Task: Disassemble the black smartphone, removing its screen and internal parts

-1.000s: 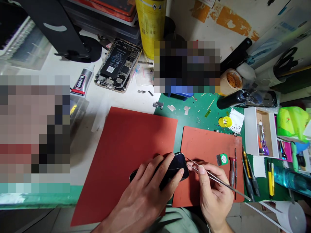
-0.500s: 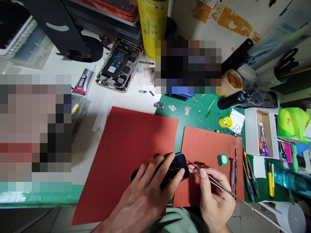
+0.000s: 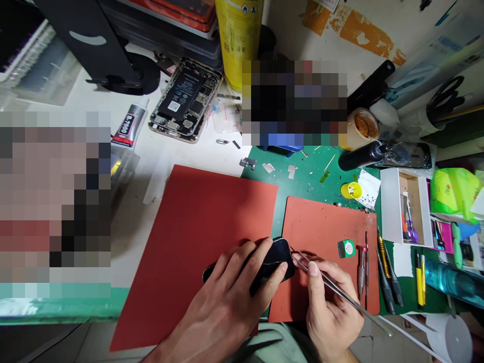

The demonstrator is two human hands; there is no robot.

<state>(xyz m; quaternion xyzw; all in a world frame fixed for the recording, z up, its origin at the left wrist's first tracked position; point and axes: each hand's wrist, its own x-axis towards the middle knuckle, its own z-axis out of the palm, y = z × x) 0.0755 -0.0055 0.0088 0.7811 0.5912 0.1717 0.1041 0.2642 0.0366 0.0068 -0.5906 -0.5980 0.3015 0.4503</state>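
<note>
A dark, glossy phone [image 3: 279, 254] lies across the gap between two red mats near the front edge. My left hand [image 3: 230, 290] rests over it with the fingers spread, pressing along its face and edges; part of the phone is hidden beneath. To its right, my right hand [image 3: 333, 297] pinches long metal tweezers [image 3: 346, 292] between thumb and fingers. The tweezer tips are at the phone's right end; whether they touch it is too small to tell.
An opened phone [image 3: 185, 101] and a glue tube [image 3: 130, 123] lie at the back left. Small metal parts dot the green mat [image 3: 302, 186]. Screwdrivers [image 3: 385, 272] and a white box [image 3: 391, 206] are on the right.
My right hand has shifted slightly left, and the rear end of the tweezers has swung left and down. My left hand and the phone have not visibly moved.
</note>
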